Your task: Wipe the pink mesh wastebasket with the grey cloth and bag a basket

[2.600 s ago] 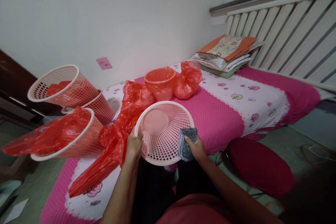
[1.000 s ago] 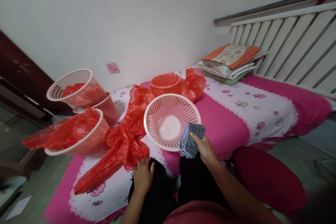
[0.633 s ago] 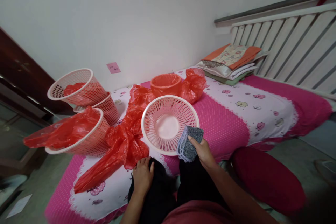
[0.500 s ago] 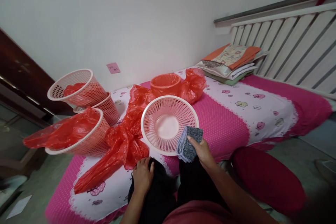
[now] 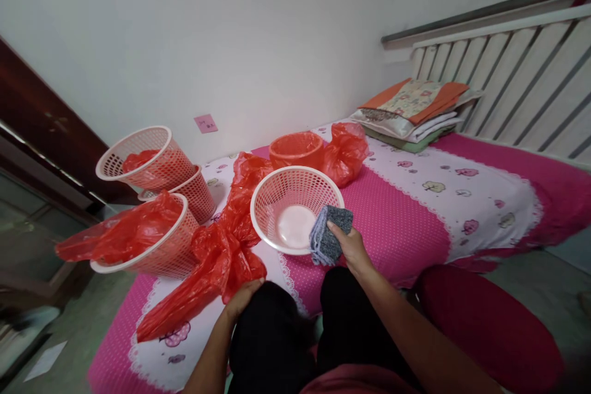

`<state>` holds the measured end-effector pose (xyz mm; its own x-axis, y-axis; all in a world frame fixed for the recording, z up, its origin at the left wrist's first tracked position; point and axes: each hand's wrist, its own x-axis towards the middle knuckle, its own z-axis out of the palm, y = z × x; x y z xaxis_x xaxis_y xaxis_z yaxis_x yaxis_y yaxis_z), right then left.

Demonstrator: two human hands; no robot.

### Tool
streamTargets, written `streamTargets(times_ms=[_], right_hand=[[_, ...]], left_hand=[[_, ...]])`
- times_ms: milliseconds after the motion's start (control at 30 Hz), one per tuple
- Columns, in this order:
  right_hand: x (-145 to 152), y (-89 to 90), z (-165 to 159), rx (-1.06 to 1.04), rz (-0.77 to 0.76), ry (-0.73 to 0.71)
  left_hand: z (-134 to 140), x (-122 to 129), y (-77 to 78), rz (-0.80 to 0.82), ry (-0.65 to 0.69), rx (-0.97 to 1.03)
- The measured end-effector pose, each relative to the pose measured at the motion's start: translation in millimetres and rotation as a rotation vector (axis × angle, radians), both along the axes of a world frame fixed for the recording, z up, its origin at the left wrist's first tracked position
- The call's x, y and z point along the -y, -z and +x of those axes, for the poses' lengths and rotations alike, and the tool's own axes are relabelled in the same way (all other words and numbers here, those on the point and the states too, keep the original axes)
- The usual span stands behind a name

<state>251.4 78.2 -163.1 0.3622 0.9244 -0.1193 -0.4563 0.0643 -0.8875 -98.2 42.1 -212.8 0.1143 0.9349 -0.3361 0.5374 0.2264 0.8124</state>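
My right hand (image 5: pixel 353 249) is closed on a folded grey cloth (image 5: pixel 333 228) with lighter bluish edges, thumb on top. The cloth overlaps the right front rim of a pink plastic basket (image 5: pixel 272 228), which is tilted toward me with its white bottom showing. Whether cloth and rim touch, I cannot tell. Resting against my left knee, my left hand (image 5: pixel 244 298) has its fingers laid out and holds nothing visible. Just beyond it lies a crumpled red plastic bag (image 5: pixel 226 258), spread along the bed to the basket's left.
More pink baskets (image 5: pixel 178 252) with red bags inside stand at left, one stacked on another. Behind the middle basket is a red-lined basket (image 5: pixel 295 151). Folded bedding (image 5: pixel 410 114) lies at the back right. A dark red round stool (image 5: pixel 484 320) stands at right.
My right hand has moved slightly up with the grey cloth, further over the basket rim. My left hand has slid leftward to the knee's side. The view has shifted slightly.
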Motion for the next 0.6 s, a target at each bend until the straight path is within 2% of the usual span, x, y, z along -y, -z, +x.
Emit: streamTargets(times_ms=[167,267,467,600], right_hand=[[-17,-9.7,-8,-0.009,0.018,0.024],[-23,-12.7,-12,-0.004,-0.002,0.051],[-33,-6.9,-14,0.049,0.009,0.088],[-42,0.9,-14,0.088,0.002,0.110]], left_hand=[[-8,7,7.7,-0.171,-0.142,0.319],[-8,10,4.9,-0.168,-0.213,0.390],[-19,30,-17.6,-0.178,-0.250,0.529],[-30,46,-37.6,-0.134,-0.290,0.520]])
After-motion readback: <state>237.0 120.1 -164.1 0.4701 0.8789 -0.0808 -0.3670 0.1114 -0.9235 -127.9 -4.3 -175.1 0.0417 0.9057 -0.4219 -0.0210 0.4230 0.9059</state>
